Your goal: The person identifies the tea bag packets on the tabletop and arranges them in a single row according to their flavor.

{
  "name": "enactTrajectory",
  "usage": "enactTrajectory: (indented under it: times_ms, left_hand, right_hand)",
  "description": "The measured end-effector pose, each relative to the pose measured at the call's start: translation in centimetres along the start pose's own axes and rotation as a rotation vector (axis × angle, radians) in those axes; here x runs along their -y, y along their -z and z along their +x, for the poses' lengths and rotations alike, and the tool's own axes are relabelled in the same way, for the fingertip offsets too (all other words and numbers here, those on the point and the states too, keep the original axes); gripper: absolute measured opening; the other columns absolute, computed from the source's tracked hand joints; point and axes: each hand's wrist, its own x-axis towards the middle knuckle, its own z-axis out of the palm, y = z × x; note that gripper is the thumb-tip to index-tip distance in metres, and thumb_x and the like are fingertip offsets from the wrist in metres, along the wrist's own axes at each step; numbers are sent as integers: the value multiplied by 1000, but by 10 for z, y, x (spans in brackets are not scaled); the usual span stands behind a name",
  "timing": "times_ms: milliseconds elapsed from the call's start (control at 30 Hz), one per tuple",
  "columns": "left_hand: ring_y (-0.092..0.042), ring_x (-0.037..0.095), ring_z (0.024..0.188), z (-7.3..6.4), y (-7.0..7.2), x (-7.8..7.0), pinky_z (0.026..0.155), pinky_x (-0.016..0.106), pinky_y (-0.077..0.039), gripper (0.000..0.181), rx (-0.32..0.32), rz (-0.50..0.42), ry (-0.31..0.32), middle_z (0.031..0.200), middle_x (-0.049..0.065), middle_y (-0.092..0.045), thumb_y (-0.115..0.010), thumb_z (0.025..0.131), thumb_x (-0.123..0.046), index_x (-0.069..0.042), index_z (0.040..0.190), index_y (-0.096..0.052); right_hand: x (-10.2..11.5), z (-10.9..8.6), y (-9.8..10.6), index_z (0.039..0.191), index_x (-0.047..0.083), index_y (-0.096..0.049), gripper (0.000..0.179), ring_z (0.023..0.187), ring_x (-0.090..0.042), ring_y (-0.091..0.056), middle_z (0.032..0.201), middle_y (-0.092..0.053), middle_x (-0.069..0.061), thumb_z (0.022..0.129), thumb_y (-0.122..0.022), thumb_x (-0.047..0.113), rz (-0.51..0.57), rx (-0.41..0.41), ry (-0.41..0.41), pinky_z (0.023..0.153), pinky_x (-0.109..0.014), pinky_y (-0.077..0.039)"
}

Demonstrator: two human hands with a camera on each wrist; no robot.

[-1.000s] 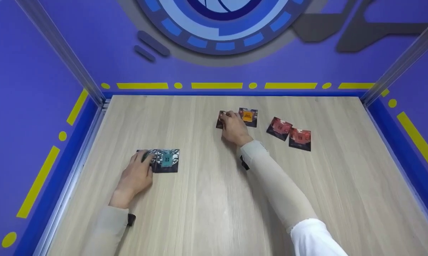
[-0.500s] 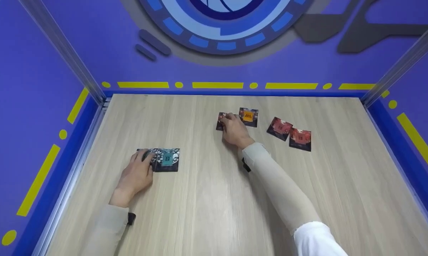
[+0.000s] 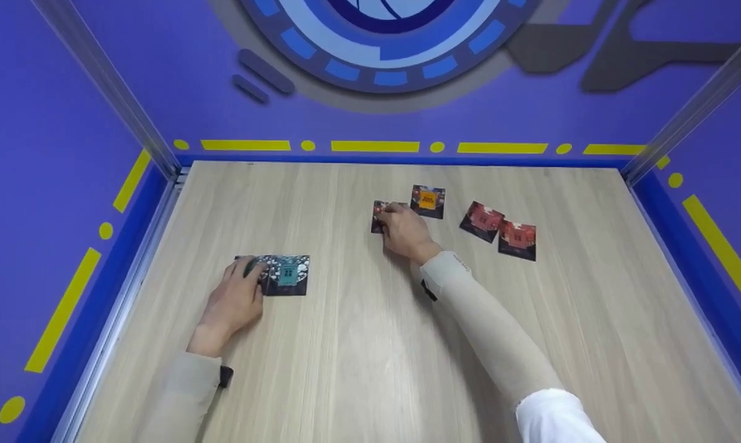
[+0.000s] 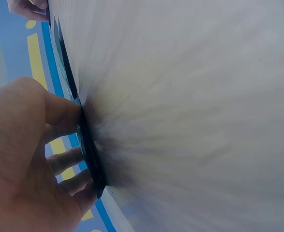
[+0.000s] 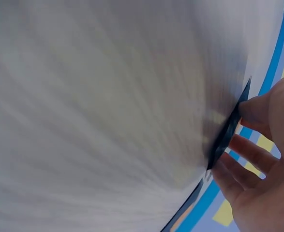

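My left hand [image 3: 232,301] rests with its fingertips on a dark-edged picture card [image 4: 89,152] lying on the table. Side by side with that card is a teal picture card [image 3: 288,277]; the hand covers much of the first one. Farther back, my right hand [image 3: 407,232] presses thumb and fingertips onto another picture card [image 5: 225,137], its reddish left part peeking out in the head view. Just behind and right of it lies a picture card with an orange centre [image 3: 428,200].
Two red picture cards, one tilted [image 3: 482,221] and one nearer [image 3: 518,240], touch at a corner on the right. The light wood table [image 3: 358,344] is bounded by purple-blue walls with a yellow-marked back panel [image 3: 375,146].
The right hand has slid its card a little toward the front, away from the orange-centred card's row. The left hand and the teal card have stayed in place.
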Motion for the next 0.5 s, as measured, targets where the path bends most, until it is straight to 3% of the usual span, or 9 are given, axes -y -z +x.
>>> enactTrajectory:
  times_ms: [300, 500]
  left_hand:
    - [-38, 52, 151, 0, 1, 0, 122, 65, -40, 50, 22, 12, 6, 160, 29, -43, -53, 103, -8, 3, 152, -54]
    - [-39, 53, 150, 0, 2, 0, 122, 66, -40, 50, 12, 7, 1, 159, 31, -43, -54, 102, -8, 4, 151, -54]
  right_hand:
    - [12, -12, -5, 139, 13, -72, 37, 122, -33, -69, 138, -68, -15, 104, -59, 16, -131, -27, 53, 99, -47, -64]
    - [25, -19, -4, 139, 13, -72, 37, 119, -32, -70, 138, -67, -14, 104, -59, 18, -198, -11, 42, 95, -46, -65]
